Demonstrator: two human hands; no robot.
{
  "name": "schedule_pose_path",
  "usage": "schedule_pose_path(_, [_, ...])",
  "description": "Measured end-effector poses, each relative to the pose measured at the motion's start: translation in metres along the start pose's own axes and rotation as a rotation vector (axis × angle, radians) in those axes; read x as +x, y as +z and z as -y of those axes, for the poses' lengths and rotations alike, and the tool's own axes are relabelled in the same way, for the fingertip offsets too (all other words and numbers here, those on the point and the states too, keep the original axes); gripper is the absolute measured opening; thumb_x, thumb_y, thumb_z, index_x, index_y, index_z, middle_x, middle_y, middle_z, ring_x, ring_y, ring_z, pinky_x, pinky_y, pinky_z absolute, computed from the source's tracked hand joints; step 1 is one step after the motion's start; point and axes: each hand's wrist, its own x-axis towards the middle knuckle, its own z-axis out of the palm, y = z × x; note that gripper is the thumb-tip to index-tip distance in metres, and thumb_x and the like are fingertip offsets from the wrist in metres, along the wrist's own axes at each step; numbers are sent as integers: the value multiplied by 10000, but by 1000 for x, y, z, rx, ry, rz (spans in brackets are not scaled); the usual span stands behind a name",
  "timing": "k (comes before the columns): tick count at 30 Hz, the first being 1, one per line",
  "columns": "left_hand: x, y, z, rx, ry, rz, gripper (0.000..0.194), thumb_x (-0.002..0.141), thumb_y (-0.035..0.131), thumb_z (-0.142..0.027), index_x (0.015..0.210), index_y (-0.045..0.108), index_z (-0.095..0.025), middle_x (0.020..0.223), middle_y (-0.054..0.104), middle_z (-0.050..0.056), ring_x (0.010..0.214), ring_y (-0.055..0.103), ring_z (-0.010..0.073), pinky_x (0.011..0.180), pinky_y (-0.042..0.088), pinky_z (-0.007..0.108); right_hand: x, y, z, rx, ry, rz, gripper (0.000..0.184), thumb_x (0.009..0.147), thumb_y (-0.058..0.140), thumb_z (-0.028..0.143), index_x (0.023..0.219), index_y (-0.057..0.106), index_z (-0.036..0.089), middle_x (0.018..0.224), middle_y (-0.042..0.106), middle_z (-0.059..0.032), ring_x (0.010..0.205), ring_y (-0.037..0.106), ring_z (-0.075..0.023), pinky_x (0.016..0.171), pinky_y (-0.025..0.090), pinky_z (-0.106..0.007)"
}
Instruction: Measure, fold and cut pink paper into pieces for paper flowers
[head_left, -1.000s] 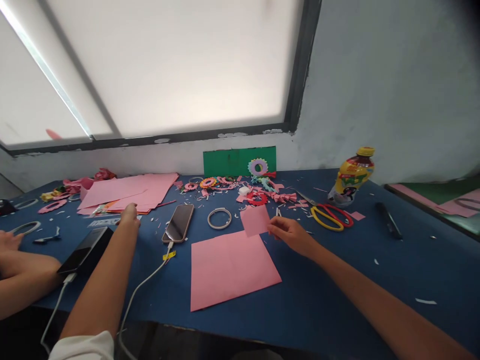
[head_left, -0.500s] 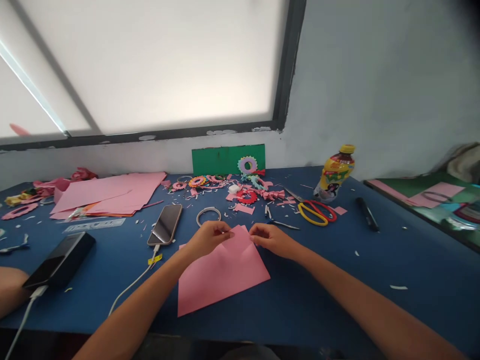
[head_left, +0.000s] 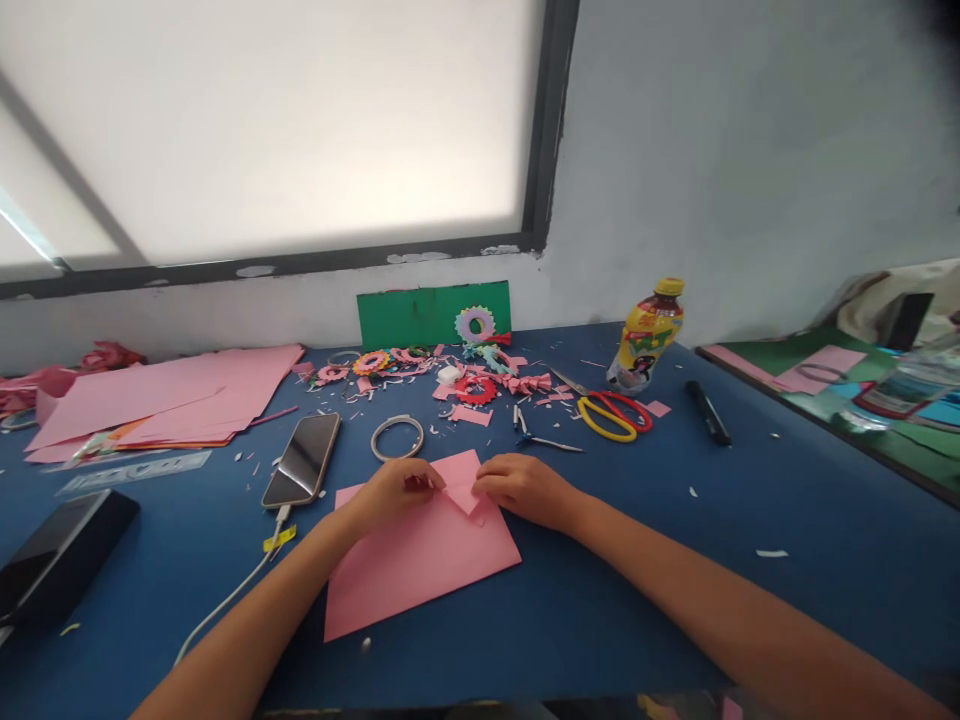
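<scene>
I have left hand and right hand pinching a small pink paper piece over a larger pink sheet

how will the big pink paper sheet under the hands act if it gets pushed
The big pink paper sheet looks thin, so it would probably be light and floppy. It lies flat on the blue tabletop, so it would likely slide rather than tip. With the left hand over it, it might catch and buckle.
</scene>
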Motion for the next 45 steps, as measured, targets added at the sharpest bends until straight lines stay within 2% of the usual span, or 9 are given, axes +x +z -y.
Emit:
schedule_pose_path(4, [-2, 2, -1, 56, 32, 27, 164, 702, 551, -185, 843, 633, -176, 795, 633, 27, 675, 561, 133, 604, 444, 221, -1, -6, 0, -51, -75, 26, 264, 878, 388, 111, 896, 640, 187, 900, 657, -77, 819, 596, -152, 759, 468, -274])
schedule_pose_path(8, [-6, 2, -7, 111, 78, 77, 179, 735, 496, -146, 827, 642, -196, 806, 618, 23, 656, 544, 126, 608, 426, 221, -3, -10, -1, -134, -121, 36, 287, 880, 382, 94, 939, 643, 200, 898, 648, -68, 827, 585, -141, 746, 473, -248])
schedule_pose_path(15, [-11, -1, -18, 214, 135, 140, 259, 758, 454, -86, 876, 640, -223, 946, 611, 23, 780, 572, 137, 708, 419, 222, -5, -14, -2, -162, -162, 59, 294, 877, 385, 77, 952, 645, 193, 924, 639, -61, 847, 561, -144, 766, 467, -253])
schedule_pose_path(20, [-10, 1, -14, 308, 214, 156, 314, 777, 441, -65, 957, 627, -242, 1002, 619, 20, 902, 571, 154, 797, 415, 237, -5, -14, -4, -142, -163, 94, 276, 872, 408, 79, 960, 637, 205, 952, 636, -50, 866, 546, -142, 772, 460, -254])
schedule_pose_path(25, [-11, 2, -11, 414, 280, 194, 292, 829, 415, -98, 966, 637, -231, 1029, 613, 44, 925, 564, 173, 819, 417, 260, -4, -14, -3, -174, -174, 133, 228, 895, 422, 144, 932, 640, 200, 966, 634, -41, 863, 547, -149, 768, 459, -261])
schedule_pose_path(39, [-13, 2, -18, 552, 356, 174, 258, 849, 418, -94, 945, 636, -192, 1031, 614, 66, 895, 581, 189, 783, 468, 303, -3, -17, -1, -251, -199, 157, 191, 894, 451, 156, 916, 636, 196, 984, 630, -28, 893, 550, -148, 759, 455, -261])
schedule_pose_path(45, [-16, 12, -24, 700, 447, 112, 292, 877, 365, -107, 952, 645, -146, 1187, 571, 99, 1067, 527, 239, 903, 438, 391, -3, -16, 0, -266, -196, 191, 206, 903, 436, 170, 963, 631, 200, 1036, 623, -30, 935, 546, -157, 787, 454, -276])
